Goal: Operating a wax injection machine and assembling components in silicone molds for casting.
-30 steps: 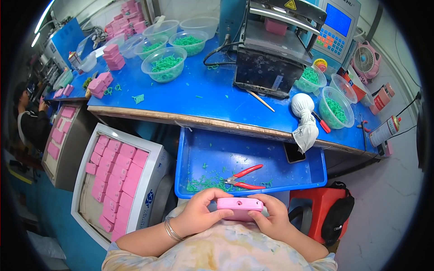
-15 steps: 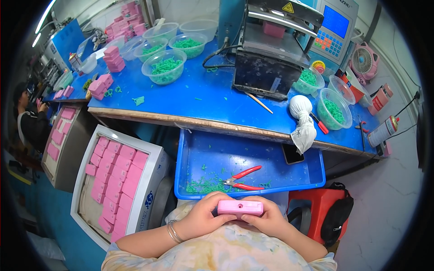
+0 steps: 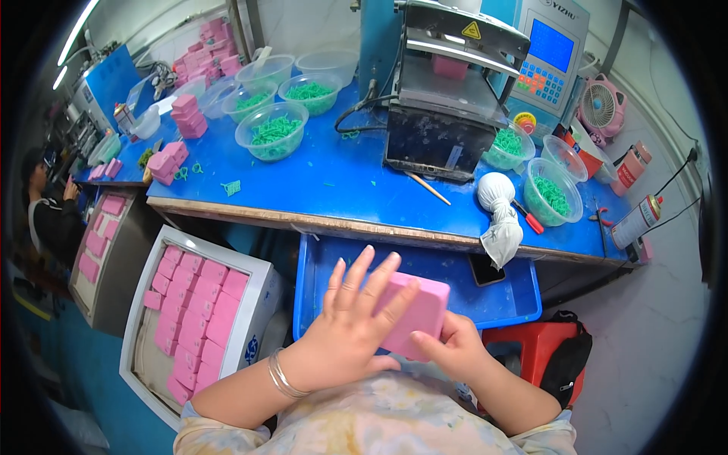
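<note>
Block (image 3: 426,309) x1 gripped in R hand (image 3: 458,353): pink, boxy, rounded corners, near blue tray (image 3: 517,300) x1, partly behind splayed L hand (image 3: 347,335), contact unclear. Bowls (image 3: 265,155) w/ green bits (image 3: 273,131) x5.

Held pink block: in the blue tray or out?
Out: the right hand grips the pink block, which covers part of the near rim of the blue tray. The left hand, fingers spread, overlaps it; contact unclear.

Workbench (image 3: 303,182): blue top, worn wooden front edge. Right wall (image 3: 633,318): pale, faintly veined. Floor (image 3: 87,360): teal, left. Stool (image 3: 523,339): red. Strip light (image 3: 79,32): white, lit, upper left.
</note>
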`<move>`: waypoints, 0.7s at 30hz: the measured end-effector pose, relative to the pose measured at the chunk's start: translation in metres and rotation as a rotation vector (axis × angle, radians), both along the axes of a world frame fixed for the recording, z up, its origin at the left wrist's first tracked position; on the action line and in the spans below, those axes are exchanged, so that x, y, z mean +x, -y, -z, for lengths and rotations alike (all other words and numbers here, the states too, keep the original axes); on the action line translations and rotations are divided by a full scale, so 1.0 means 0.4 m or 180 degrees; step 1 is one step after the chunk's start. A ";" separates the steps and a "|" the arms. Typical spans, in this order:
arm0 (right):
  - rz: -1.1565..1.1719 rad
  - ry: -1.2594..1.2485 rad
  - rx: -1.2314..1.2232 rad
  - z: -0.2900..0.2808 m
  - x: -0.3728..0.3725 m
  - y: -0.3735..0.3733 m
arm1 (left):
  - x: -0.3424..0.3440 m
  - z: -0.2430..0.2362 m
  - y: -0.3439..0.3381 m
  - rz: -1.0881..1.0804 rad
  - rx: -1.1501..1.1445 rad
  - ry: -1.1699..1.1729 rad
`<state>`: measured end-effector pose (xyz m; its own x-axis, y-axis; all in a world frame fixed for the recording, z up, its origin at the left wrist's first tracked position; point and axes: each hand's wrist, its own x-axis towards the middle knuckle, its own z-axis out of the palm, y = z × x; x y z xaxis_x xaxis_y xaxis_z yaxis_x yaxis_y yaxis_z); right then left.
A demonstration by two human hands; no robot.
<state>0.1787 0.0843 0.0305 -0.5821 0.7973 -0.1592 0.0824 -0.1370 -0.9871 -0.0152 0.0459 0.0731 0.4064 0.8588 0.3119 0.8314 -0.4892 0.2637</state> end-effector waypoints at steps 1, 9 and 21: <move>0.0000 -0.0010 0.0017 -0.018 -0.009 -0.008 | 0.000 0.009 -0.006 0.0000 0.0017 -0.0010; -0.0277 -0.1098 -0.0347 -0.146 -0.066 -0.272 | -0.086 0.067 -0.087 0.1266 -0.2802 0.5618; 0.0501 -0.1292 -0.0515 -0.248 -0.037 -0.427 | -0.111 0.041 -0.113 0.0910 -0.2333 0.6851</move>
